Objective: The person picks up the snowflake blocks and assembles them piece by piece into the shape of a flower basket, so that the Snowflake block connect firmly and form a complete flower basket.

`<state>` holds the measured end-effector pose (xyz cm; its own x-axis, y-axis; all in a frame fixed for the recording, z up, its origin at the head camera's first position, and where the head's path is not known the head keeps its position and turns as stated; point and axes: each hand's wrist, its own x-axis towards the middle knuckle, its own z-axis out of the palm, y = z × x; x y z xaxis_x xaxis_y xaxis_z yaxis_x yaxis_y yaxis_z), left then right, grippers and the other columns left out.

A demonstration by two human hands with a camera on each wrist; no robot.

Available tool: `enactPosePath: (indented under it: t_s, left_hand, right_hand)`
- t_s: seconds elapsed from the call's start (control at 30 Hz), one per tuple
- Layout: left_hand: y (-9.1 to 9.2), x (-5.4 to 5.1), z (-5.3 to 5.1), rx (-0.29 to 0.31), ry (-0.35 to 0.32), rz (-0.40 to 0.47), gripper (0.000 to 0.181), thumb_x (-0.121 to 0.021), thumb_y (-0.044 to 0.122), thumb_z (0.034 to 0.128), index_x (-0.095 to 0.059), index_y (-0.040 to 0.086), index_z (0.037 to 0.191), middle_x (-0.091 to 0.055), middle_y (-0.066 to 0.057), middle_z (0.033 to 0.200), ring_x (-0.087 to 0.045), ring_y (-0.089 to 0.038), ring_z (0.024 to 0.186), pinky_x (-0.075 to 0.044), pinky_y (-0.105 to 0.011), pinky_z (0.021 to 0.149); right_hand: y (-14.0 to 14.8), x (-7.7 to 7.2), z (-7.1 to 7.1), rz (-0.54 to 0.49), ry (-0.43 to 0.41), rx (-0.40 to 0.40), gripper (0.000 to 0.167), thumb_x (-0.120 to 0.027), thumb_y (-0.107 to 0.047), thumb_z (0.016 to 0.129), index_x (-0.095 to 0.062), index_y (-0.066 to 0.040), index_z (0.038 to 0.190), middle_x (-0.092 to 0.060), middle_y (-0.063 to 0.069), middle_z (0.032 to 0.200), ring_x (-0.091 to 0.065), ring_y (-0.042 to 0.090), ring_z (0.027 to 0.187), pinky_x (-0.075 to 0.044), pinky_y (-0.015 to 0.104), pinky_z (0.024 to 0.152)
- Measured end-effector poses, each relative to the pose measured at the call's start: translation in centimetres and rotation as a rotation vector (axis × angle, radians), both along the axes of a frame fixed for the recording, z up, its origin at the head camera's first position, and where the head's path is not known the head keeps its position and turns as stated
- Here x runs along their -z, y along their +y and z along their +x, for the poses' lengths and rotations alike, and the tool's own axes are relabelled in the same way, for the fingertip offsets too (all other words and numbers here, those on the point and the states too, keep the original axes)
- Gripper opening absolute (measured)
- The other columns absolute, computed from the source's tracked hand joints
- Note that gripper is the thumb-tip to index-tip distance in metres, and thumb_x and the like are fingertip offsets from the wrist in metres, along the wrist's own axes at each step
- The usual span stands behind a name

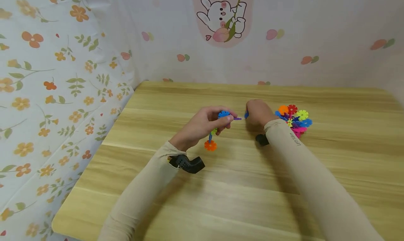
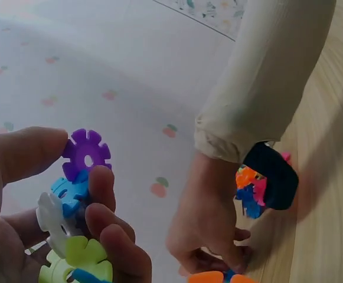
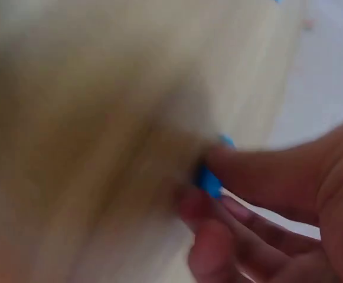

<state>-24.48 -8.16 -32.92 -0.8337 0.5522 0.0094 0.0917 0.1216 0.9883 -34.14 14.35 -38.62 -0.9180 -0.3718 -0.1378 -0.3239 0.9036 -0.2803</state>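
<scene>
My left hand (image 1: pixel 202 123) holds a chain of slotted plastic flower discs. In the left wrist view, its thumb and fingers pinch around a purple disc (image 2: pixel 81 151) at one end, joined to a blue disc (image 2: pixel 75 203). A white disc (image 2: pixel 49 219) and a yellow-green disc (image 2: pixel 85 252) follow, partly covered by the fingers. Below the hand in the head view hangs an orange disc (image 1: pixel 209 147) on a blue piece. Just to the right, apart from the purple end, my right hand (image 1: pixel 259 112) pinches a blue disc (image 3: pixel 210 183) between thumb and fingers; most of it is hidden.
A pile of mixed-colour discs (image 1: pixel 305 123) lies on the wooden table (image 1: pixel 221 199) right of my right hand, partly behind that forearm. Black wrist cameras are strapped at both wrists. Patterned white cloth (image 1: pixel 157 30) hangs behind the table and along its left side.
</scene>
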Motion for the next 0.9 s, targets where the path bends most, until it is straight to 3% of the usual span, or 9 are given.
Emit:
enactPosePath:
  t_s: [0.1,0.27,0.37,0.47,0.57,0.7,0.8,0.9]
  left_hand:
    - [0.0,-0.2,0.1,0.022,0.015,-0.018,0.025,-0.055,0.019,0.1038,-0.064,0.004,0.122,-0.056,-0.006,0.082,-0.048,-0.017,0.069,-0.043,-0.023,0.063]
    - [-0.1,-0.5,0.5,0.044,0.024,-0.019,0.027,-0.052,0.021,0.1053,-0.067,0.0,0.115,-0.048,-0.006,0.08,-0.049,-0.019,0.077,-0.045,-0.024,0.069]
    - [-0.1,-0.7,0.8,0.039,0.049,-0.067,0.027,-0.054,0.025,0.1046,-0.067,0.009,0.122,-0.052,-0.006,0.084,-0.051,-0.024,0.079,-0.044,-0.027,0.066]
    - [0.0,-0.7,1.2,0.044,0.116,-0.128,0.027,-0.055,0.027,0.1039,-0.067,0.015,0.125,-0.064,-0.004,0.093,-0.058,-0.028,0.083,-0.045,-0.029,0.064]
    - [0.1,-0.7,1.6,0.045,0.195,-0.145,0.028,-0.056,0.024,0.1034,-0.065,0.014,0.128,-0.072,-0.004,0.1,-0.066,-0.027,0.087,-0.051,-0.031,0.068]
    - [0.3,-0.7,2.1,0.041,0.272,-0.135,0.028,-0.058,0.019,0.1025,-0.065,0.01,0.128,-0.074,-0.005,0.1,-0.068,-0.024,0.085,-0.054,-0.032,0.072]
    - [0.4,-0.7,2.4,0.042,0.297,-0.123,0.027,-0.059,0.018,0.102,-0.065,0.01,0.127,-0.074,-0.005,0.098,-0.066,-0.023,0.082,-0.054,-0.032,0.072]
    - [0.4,-0.6,2.7,0.042,0.316,-0.12,0.026,-0.06,0.017,0.1014,-0.066,0.01,0.126,-0.074,-0.005,0.096,-0.065,-0.019,0.081,-0.053,-0.031,0.07]
  right_hand:
    - [0.7,-0.5,0.0,-0.082,-0.099,-0.013,0.011,-0.074,-0.004,0.081,-0.066,-0.003,0.087,-0.066,0.014,0.087,-0.056,0.027,0.081,-0.052,0.037,0.075]
    - [1.4,-0.7,1.1,-0.217,-0.127,-0.096,0.01,-0.076,-0.002,0.085,-0.068,-0.008,0.083,-0.069,0.009,0.08,-0.061,0.02,0.073,-0.052,0.029,0.068]
    - [2.1,-1.4,2.9,-0.36,-0.161,-0.106,0.005,-0.07,-0.003,0.091,-0.074,-0.006,0.091,-0.073,0.011,0.081,-0.069,0.018,0.067,-0.058,0.027,0.067]
    - [2.8,-3.1,5.9,-0.565,-0.179,-0.062,0.015,-0.065,-0.008,0.097,-0.074,-0.002,0.106,-0.076,0.012,0.083,-0.073,0.018,0.067,-0.061,0.028,0.068]
    - [3.1,-5.2,9.4,-0.764,-0.088,-0.044,0.019,-0.063,-0.009,0.098,-0.072,-0.001,0.113,-0.076,0.01,0.079,-0.073,0.018,0.066,-0.061,0.029,0.066]
    - [2.5,-6.7,13.0,-0.891,0.153,-0.107,0.013,-0.069,-0.001,0.092,-0.074,-0.004,0.103,-0.072,-0.002,0.069,-0.068,0.011,0.059,-0.055,0.023,0.057]
    - [2.0,-6.9,14.3,-0.921,0.286,-0.139,0.017,-0.071,0.008,0.086,-0.075,-0.004,0.097,-0.07,-0.01,0.071,-0.066,0.006,0.057,-0.053,0.018,0.056]
    - [1.8,-6.6,14.7,-0.934,0.36,-0.154,0.022,-0.071,0.015,0.082,-0.075,-0.003,0.096,-0.068,-0.013,0.075,-0.066,0.003,0.057,-0.052,0.015,0.056]
